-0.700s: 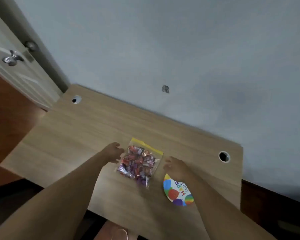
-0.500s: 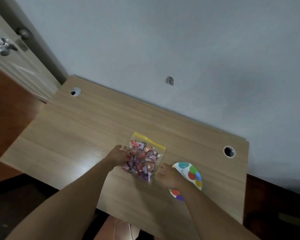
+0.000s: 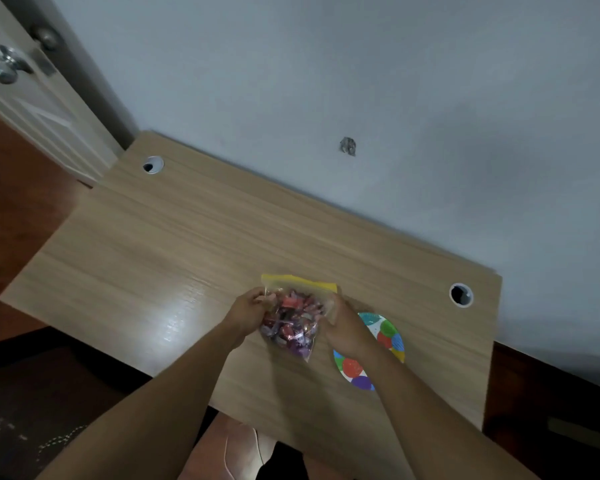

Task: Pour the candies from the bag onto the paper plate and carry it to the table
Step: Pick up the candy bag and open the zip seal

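Note:
A clear zip bag [image 3: 293,322] with a yellow seal strip, full of red, pink and purple wrapped candies, is held between both hands over the wooden desk [image 3: 160,258]. My left hand [image 3: 248,311] grips the bag's left edge near the top. My right hand [image 3: 342,323] grips its right edge. The yellow seal faces away from me and looks closed. A paper plate [image 3: 387,336] with coloured dots lies flat on the desk just right of the bag, partly hidden under my right wrist.
The desk stands against a pale blue wall and has two round cable holes, one at the far left [image 3: 152,164] and one at the right [image 3: 461,294]. A white door [image 3: 21,84] with a metal knob is at the upper left. Dark floor lies below the desk's near edge.
Both hands closed in on the bag from its sides and took hold of it. The bag has been raised off the desk and bunched between them.

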Action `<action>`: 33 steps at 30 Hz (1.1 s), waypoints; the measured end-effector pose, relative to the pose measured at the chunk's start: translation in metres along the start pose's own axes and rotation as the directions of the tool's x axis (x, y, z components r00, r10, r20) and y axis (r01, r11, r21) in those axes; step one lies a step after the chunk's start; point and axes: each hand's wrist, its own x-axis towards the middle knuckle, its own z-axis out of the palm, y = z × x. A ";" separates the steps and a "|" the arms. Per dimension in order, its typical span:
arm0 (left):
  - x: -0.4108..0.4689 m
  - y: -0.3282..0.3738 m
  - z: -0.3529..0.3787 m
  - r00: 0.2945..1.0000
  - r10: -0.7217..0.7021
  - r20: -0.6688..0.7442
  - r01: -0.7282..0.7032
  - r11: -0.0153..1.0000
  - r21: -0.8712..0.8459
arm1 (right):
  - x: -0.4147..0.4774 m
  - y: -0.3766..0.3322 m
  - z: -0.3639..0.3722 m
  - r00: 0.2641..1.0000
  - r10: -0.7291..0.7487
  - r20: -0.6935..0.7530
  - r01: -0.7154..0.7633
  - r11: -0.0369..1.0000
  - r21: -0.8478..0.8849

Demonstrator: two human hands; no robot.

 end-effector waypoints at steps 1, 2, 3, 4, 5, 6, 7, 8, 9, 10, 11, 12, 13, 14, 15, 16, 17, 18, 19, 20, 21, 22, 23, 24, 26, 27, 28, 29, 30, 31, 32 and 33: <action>-0.008 0.002 0.003 0.999 0.051 0.010 -0.051 0.999 0.012 | -0.004 -0.006 -0.009 0.999 -0.012 -0.046 0.010 0.999 -0.044; -0.014 0.004 0.007 0.995 0.101 0.016 -0.102 0.994 0.026 | -0.004 -0.007 -0.015 0.996 -0.026 -0.087 0.020 0.997 -0.074; -0.023 0.006 0.010 0.989 0.150 0.011 -0.151 0.987 0.054 | -0.010 -0.011 -0.024 0.992 -0.053 -0.116 0.040 0.993 -0.114; -0.027 0.005 0.013 0.982 0.189 0.003 -0.189 0.978 0.083 | -0.011 -0.010 -0.029 0.986 -0.092 -0.136 0.071 0.985 -0.155; -0.031 0.004 0.016 0.974 0.227 0.003 -0.226 0.969 0.102 | -0.017 -0.013 -0.036 0.983 -0.127 -0.131 0.100 0.975 -0.197; -0.035 0.004 0.018 0.965 0.263 0.006 -0.261 0.958 0.115 | -0.021 -0.016 -0.040 0.983 -0.149 -0.112 0.120 0.966 -0.229; -0.041 0.006 0.019 0.956 0.294 0.008 -0.293 0.947 0.132 | -0.024 -0.015 -0.042 0.980 -0.176 -0.093 0.145 0.951 -0.272; -0.046 0.007 0.020 0.946 0.325 0.016 -0.324 0.934 0.153 | -0.029 -0.015 -0.045 0.976 -0.208 -0.070 0.178 0.938 -0.299; -0.052 0.008 0.021 0.933 0.358 0.027 -0.357 0.919 0.169 | -0.034 -0.017 -0.049 0.976 -0.214 -0.046 0.191 0.935 -0.297; -0.057 0.008 0.021 0.917 0.398 0.041 -0.398 0.901 0.173 | -0.039 -0.016 -0.050 0.977 -0.208 -0.037 0.191 0.943 -0.272; -0.063 0.010 0.022 0.901 0.431 0.057 -0.434 0.885 0.166 | -0.044 -0.016 -0.051 0.980 -0.195 -0.035 0.181 0.952 -0.245; -0.066 0.010 0.023 0.890 0.452 0.066 -0.456 0.878 0.146 | -0.047 -0.014 -0.051 0.983 -0.181 -0.041 0.169 0.963 -0.210; -0.069 0.010 0.023 0.891 0.449 0.069 -0.455 0.883 0.115 | -0.050 -0.012 -0.052 0.983 -0.176 -0.052 0.163 0.969 -0.187; -0.072 0.010 0.023 0.900 0.431 0.067 -0.436 0.897 0.078 | -0.053 -0.011 -0.053 0.982 -0.176 -0.061 0.164 0.973 -0.163; -0.074 0.010 0.024 0.914 0.401 0.063 -0.404 0.914 0.037 | -0.057 -0.010 -0.053 0.984 -0.167 -0.069 0.157 0.979 -0.132; -0.077 0.011 0.024 0.927 0.371 0.060 -0.372 0.928 0.006 | -0.060 -0.010 -0.054 0.984 -0.163 -0.074 0.156 0.983 -0.094; -0.080 0.014 0.024 0.937 0.346 0.050 -0.346 0.938 -0.009 | -0.064 -0.010 -0.055 0.984 -0.162 -0.079 0.158 0.986 -0.061; -0.085 0.018 0.024 0.944 0.327 0.037 -0.327 0.945 -0.011 | -0.069 -0.011 -0.058 0.983 -0.162 -0.082 0.160 0.987 -0.034; -0.089 0.023 0.025 0.951 0.309 0.016 -0.309 0.951 -0.013 | -0.074 -0.013 -0.060 0.984 -0.162 -0.081 0.161 0.987 -0.011; -0.093 0.028 0.027 0.958 0.288 -0.010 -0.288 0.958 -0.020 | -0.079 -0.015 -0.062 0.984 -0.161 -0.081 0.162 0.987 0.015; -0.095 0.032 0.030 0.963 0.267 -0.044 -0.268 0.963 -0.013 | -0.084 -0.016 -0.065 0.983 -0.160 -0.089 0.164 0.986 0.041; -0.099 0.037 0.033 0.963 0.256 -0.089 -0.256 0.967 0.004 | -0.087 -0.017 -0.068 0.981 -0.160 -0.106 0.167 0.984 0.062; -0.102 0.042 0.037 0.960 0.244 -0.134 -0.244 0.970 0.020 | -0.090 -0.017 -0.071 0.981 -0.151 -0.122 0.162 0.983 0.083; -0.107 0.046 0.042 0.958 0.232 -0.171 -0.233 0.972 0.016 | -0.093 -0.017 -0.074 0.981 -0.142 -0.133 0.158 0.981 0.112; -0.120 0.058 0.052 0.968 0.204 -0.145 -0.214 0.975 -0.058 | -0.098 -0.017 -0.079 0.981 -0.121 -0.151 0.144 0.978 0.153; -0.126 0.064 0.058 0.980 0.187 -0.070 -0.194 0.975 -0.105 | -0.102 -0.018 -0.082 0.981 -0.114 -0.159 0.140 0.976 0.168; -0.137 0.073 0.064 0.985 0.170 0.032 -0.164 0.977 -0.139 | -0.106 -0.019 -0.085 0.979 -0.111 -0.169 0.142 0.972 0.186; -0.146 0.082 0.071 0.978 0.160 0.134 -0.137 0.977 -0.162 | -0.110 -0.020 -0.087 0.978 -0.107 -0.179 0.143 0.969 0.202; -0.155 0.091 0.077 0.963 0.157 0.218 -0.120 0.977 -0.175 | -0.115 -0.021 -0.089 0.976 -0.111 -0.187 0.150 0.966 0.209; -0.162 0.098 0.083 0.947 0.163 0.278 -0.112 0.975 -0.190 | -0.119 -0.022 -0.091 0.974 -0.116 -0.193 0.158 0.964 0.213; -0.166 0.104 0.088 0.934 0.173 0.312 -0.113 0.973 -0.203 | -0.123 -0.022 -0.093 0.972 -0.121 -0.203 0.166 0.961 0.221; -0.169 0.109 0.093 0.927 0.186 0.325 -0.118 0.969 -0.219 | -0.128 -0.024 -0.096 0.969 -0.122 -0.215 0.173 0.956 0.236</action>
